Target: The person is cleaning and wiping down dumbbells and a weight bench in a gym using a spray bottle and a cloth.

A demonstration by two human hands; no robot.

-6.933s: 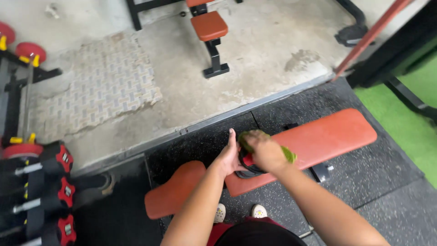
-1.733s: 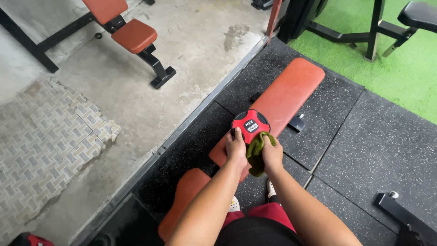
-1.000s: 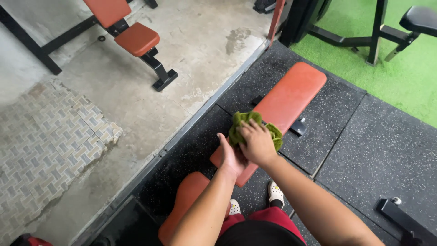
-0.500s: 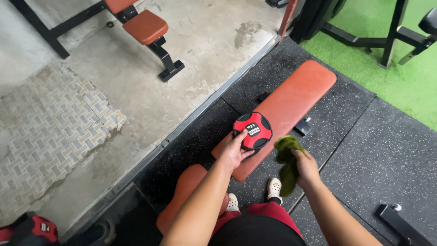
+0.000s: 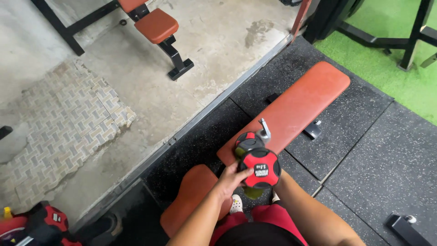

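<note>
A dumbbell [image 5: 260, 167] with red and black heads is tipped up over the near end of the orange bench pad [image 5: 300, 102]. Its near head faces me, and its far head [image 5: 246, 140] and a chrome part sit behind. My left hand [image 5: 231, 176] grips the rim of the near head from the left. My right forearm [image 5: 298, 202] runs up under that head, which hides my right hand. A green cloth [image 5: 252, 192] peeks out just below the head, where that hand is.
The bench stands on black rubber mats [image 5: 373, 150]. A second orange pad [image 5: 191, 196] lies by my left arm. Another bench [image 5: 157, 25] stands on the concrete floor beyond. Green turf [image 5: 387, 54] with black frames is at the right, and more dumbbells [image 5: 50, 218] sit at the bottom left.
The dumbbell has been lifted and pulled toward me off the pad. My right hand with the cloth has moved from the right to under its near head.
</note>
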